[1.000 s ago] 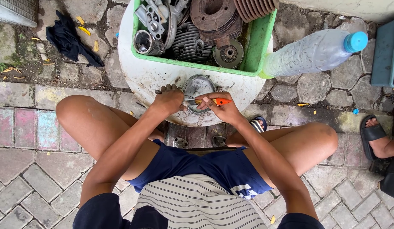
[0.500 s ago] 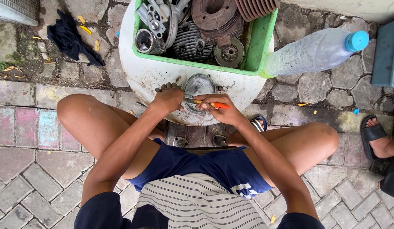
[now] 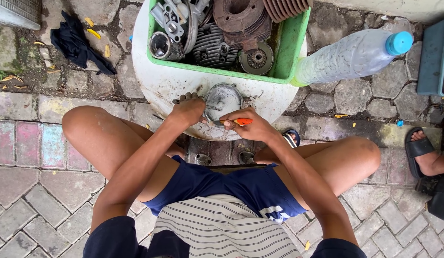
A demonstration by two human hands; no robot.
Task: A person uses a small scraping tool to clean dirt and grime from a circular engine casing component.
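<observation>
Head view: we are steadying the round metal part with our left hand, our right hand gripping the orange-handled tool lying crosswise against its near edge.

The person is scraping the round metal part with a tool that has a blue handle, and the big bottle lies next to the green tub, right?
Not quite: the head view shows the tool in the right hand has an orange handle, not blue. The rest holds: the left hand steadies the round metal part, and the big bottle lies beside the green tub.
</observation>
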